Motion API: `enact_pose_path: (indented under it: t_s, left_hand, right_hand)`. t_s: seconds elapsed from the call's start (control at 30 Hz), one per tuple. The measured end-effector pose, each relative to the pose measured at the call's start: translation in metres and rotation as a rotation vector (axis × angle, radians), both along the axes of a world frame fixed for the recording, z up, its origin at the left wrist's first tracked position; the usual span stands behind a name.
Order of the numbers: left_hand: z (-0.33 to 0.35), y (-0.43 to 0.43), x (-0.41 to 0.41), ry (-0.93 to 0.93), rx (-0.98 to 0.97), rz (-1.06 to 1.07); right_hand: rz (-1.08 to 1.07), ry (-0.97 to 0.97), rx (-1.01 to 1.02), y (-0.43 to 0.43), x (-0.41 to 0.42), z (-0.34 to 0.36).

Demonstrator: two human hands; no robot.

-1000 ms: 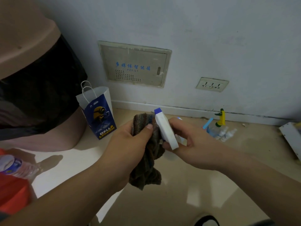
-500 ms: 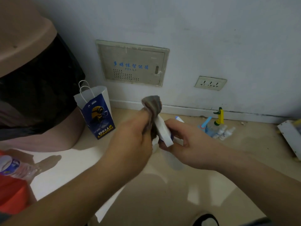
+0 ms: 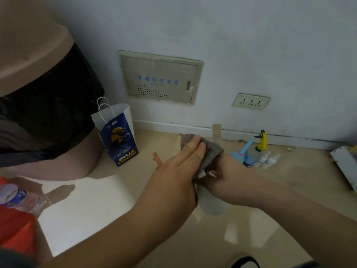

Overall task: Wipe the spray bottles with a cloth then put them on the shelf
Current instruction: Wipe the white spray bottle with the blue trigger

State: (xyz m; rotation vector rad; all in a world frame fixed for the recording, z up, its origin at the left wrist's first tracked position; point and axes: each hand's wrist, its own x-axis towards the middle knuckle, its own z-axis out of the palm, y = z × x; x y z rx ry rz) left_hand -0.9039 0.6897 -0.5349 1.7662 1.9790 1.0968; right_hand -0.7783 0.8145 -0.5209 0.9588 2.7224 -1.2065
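My left hand [image 3: 173, 176] lies with straight fingers on a grey-brown cloth [image 3: 210, 149] and presses it over the head of a spray bottle. My right hand [image 3: 231, 176] grips that bottle from the right. Cloth and hands hide the bottle's head. Only its pale translucent body [image 3: 212, 204] shows below them, above the floor. By the wall to the right stand more bottles: a blue one [image 3: 241, 153], a clear sprayer with a yellow and green trigger [image 3: 261, 141], and small white bottles [image 3: 270, 159].
A large tan bin with a black liner [image 3: 44, 113] fills the left. A blue and white paper bag [image 3: 119, 136] stands beside it. A white panel [image 3: 345, 163] lies at the right edge. A plastic water bottle [image 3: 17, 198] rests on a red object [image 3: 15, 229].
My left hand has flattened out and slid the cloth up and over the bottle's head, which showed white and blue a second ago. Both hands have shifted slightly right.
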Motion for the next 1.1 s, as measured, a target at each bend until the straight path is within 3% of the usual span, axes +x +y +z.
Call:
enact_pose_path:
  t_s: [0.1,0.23,0.33,0.4,0.47,0.63,0.73,0.97,1.1]
  left_hand:
    - [-0.011,-0.004,-0.010,0.193,0.013,-0.090]
    - [-0.013,0.004,-0.009,0.120,0.020,0.031]
    - [-0.013,-0.010,0.013,0.300,0.033,-0.129]
    - [-0.010,-0.012,0.004,0.291,0.019,-0.186]
    - [-0.005,-0.006,-0.009,0.059,-0.029,-0.098]
    - [0.007,0.005,-0.032,-0.671,-0.435,0.410]
    - [0.007,0.006,-0.035,-0.882,-0.438,0.493]
    - [0.018,0.011,-0.034,-0.817,-0.332,0.452]
    - [0.028,0.010,-0.026,-0.512,-0.141,0.347]
  right_hand:
    - [0.017,-0.013,-0.024,0.000,0.002,0.002]
    - [-0.037,-0.027,-0.040,0.003,0.003,0.003]
    - [-0.069,-0.043,-0.074,0.008,0.010,0.003]
    - [-0.042,0.006,-0.115,0.010,0.012,0.002]
    - [-0.043,0.045,-0.123,0.012,0.012,0.001]
    - [-0.043,0.063,-0.219,0.011,0.010,0.000]
    - [-0.002,0.082,-0.187,0.008,0.010,0.001]
    - [0.026,0.058,-0.102,0.013,0.011,0.000]
    - [0.024,0.067,-0.054,0.015,0.010,-0.001]
